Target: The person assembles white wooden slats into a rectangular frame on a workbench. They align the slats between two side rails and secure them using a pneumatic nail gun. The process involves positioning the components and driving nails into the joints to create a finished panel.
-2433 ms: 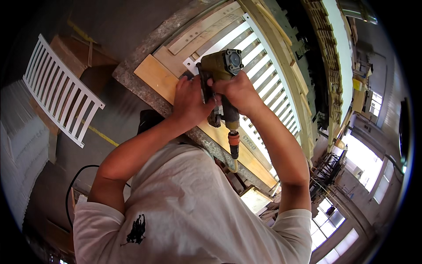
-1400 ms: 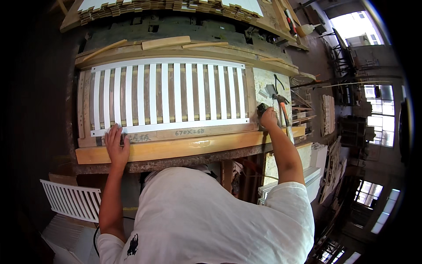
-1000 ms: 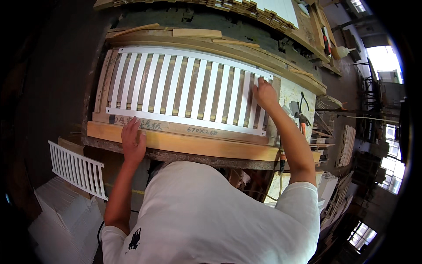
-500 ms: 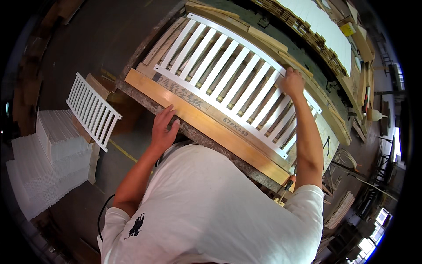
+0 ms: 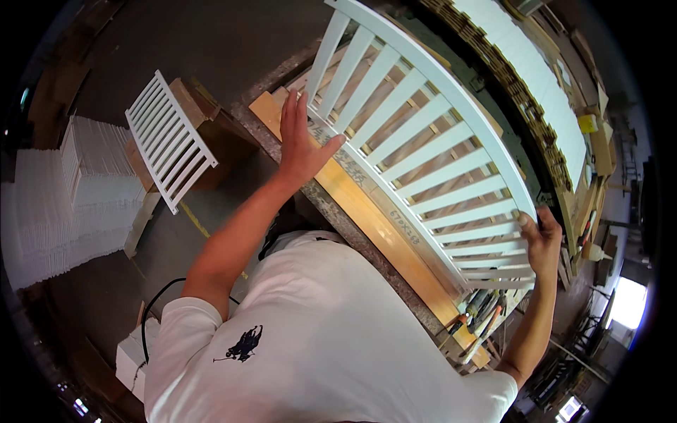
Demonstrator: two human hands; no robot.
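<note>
A white slatted wooden panel (image 5: 429, 152) stands tilted over the wooden jig, its far rail raised and its near rail low along the jig. My right hand (image 5: 541, 240) is closed around the far rail at the panel's right end, thumb on top. Beside the near rail at the left end is my left hand (image 5: 300, 149), fingers stretched and thumb spread; its thumb and fingertips are at the rail, but I cannot tell whether they press on it. The jig has an orange-brown wooden strip (image 5: 381, 227) along its near side, with handwriting on the board behind it.
To the left, a second white slatted panel (image 5: 171, 141) lies on a cardboard box, beside tall stacks of white pieces (image 5: 106, 180). Hand tools (image 5: 483, 314) sit at the bench's right end. Beyond the bench are stacked white-topped boards (image 5: 539, 88). A black cable (image 5: 147, 331) hangs at my left.
The panel, lying flat before, has been tilted up at its far rail. My right hand has moved right along with it. My left hand has left the orange-brown strip for the near rail.
</note>
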